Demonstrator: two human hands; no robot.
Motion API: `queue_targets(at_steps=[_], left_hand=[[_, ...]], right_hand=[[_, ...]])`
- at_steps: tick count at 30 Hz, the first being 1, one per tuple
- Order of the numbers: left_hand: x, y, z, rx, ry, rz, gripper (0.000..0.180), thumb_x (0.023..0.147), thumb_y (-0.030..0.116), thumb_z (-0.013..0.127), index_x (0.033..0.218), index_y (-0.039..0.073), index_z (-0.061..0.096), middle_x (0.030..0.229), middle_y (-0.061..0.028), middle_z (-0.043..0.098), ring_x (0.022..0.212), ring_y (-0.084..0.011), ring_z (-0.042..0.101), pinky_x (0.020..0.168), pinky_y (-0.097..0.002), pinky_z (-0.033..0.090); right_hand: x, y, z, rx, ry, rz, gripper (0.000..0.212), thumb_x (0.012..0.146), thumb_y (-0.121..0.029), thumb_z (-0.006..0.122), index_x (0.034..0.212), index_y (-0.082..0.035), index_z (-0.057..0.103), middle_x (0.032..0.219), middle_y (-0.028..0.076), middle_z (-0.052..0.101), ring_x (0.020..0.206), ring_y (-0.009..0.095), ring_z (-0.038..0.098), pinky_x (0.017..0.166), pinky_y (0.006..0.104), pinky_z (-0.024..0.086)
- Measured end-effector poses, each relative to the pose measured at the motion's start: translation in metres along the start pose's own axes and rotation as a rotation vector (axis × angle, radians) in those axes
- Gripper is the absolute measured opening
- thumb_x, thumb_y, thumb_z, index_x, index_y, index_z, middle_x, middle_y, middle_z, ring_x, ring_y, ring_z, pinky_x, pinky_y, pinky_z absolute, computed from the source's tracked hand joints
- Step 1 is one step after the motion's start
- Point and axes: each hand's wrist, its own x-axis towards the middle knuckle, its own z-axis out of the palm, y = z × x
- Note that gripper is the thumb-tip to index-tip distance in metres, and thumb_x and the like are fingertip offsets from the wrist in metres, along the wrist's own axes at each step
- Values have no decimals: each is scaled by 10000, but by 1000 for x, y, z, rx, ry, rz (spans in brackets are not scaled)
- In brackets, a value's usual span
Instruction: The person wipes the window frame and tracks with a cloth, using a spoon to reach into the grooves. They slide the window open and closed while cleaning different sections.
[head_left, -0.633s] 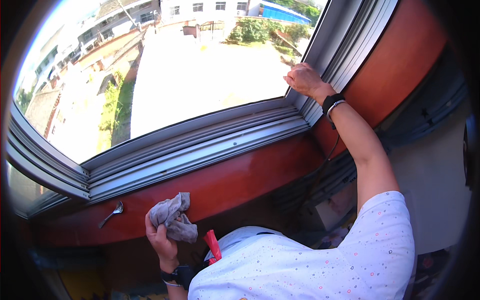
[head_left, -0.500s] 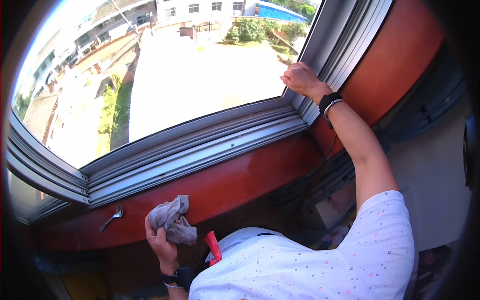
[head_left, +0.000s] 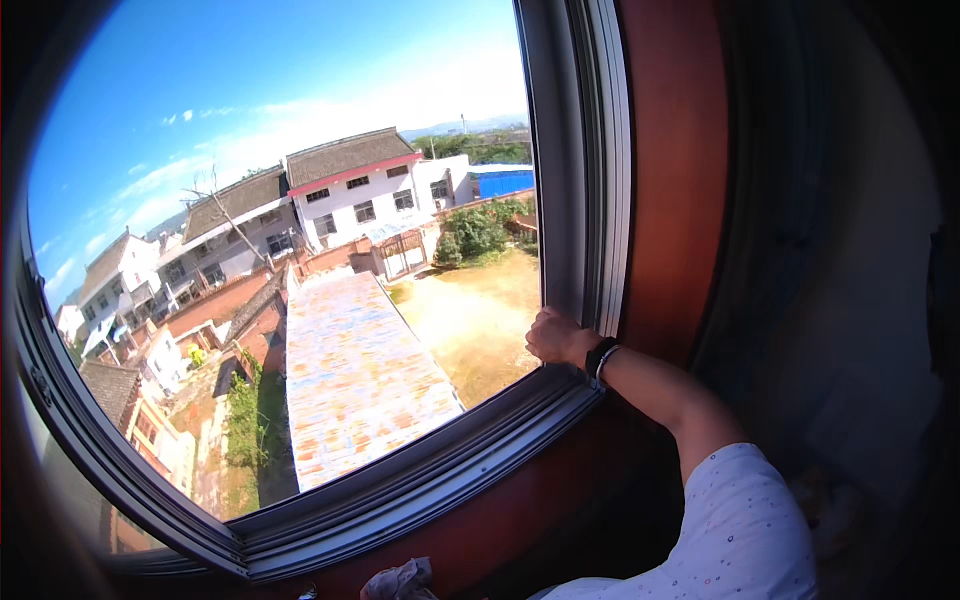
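Note:
At the lower right corner of the window, my right hand (head_left: 556,337) is closed on the inner edge of the grey metal window frame (head_left: 568,200). Its knuckles stand out over the view outside, and a dark band circles the wrist. A crumpled grey cloth (head_left: 403,580) shows at the bottom edge of the picture, in front of the sill. My left hand, which grips that cloth, is almost wholly cut off below it.
Silver sliding tracks (head_left: 420,510) run along the window's bottom. A red-brown surround (head_left: 672,180) borders the right side. A spoon (head_left: 308,592) barely shows at the bottom edge. Outside, far below, are a long roof (head_left: 360,370), a yard and white buildings (head_left: 360,205).
The view has tilted up, so sky and buildings now show and the window sits lower. The cloth and left arm have slid mostly out of the picture. My right hand keeps to the frame corner.

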Motion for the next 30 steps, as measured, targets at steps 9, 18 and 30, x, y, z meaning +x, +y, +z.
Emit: queue_targets(at_steps=[9,18,30], left_hand=[[24,-29,-17,83,8,-64,377,812,18,460,1179,-51,506,1146,-202,603,1083,-317,597,971,-436,472],[54,-39,2,21,-63,45,297,776,-40,414,1042,-42,547,1030,-183,597,987,-299,604,918,-462,503],[93,-66,68,-2,-116,2,218,833,-52,453,1014,-75,573,952,-165,648,841,-258,658,803,-346,560]], right_hand=[[16,-23,55,95,61,25,259,835,-304,564,715,-110,687,744,91,682,821,286,627,866,445,424],[26,-29,64,210,199,71,251,847,-245,530,708,-97,677,749,104,680,811,274,631,870,428,436],[40,-68,77,443,339,255,176,820,-271,583,787,-141,698,837,105,662,928,285,597,963,566,340]])
